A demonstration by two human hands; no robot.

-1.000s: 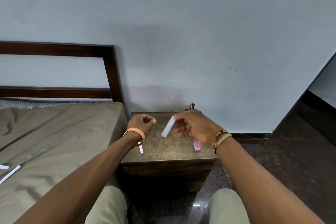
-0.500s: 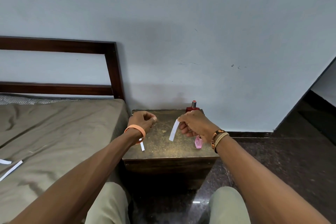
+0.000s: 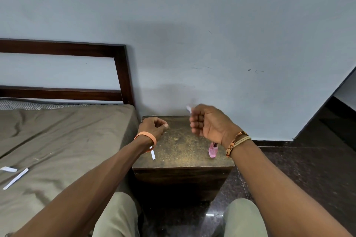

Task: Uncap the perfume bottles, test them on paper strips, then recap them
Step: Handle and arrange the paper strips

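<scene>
In front of you stands a dark wooden bedside table (image 3: pixel 179 161), its top worn and speckled with a dusty yellowish patch. To your left lies a bed (image 3: pixel 57 140) under an olive-brown sheet, creased in long folds, with a striped fabric edge (image 3: pixel 28 104) showing at its head. A dark wooden headboard (image 3: pixel 119 71) of two horizontal rails rises behind it. You face a pale blue wall (image 3: pixel 212 25) with faint scuffs, and the floor (image 3: pixel 308 169) is dark polished stone
</scene>
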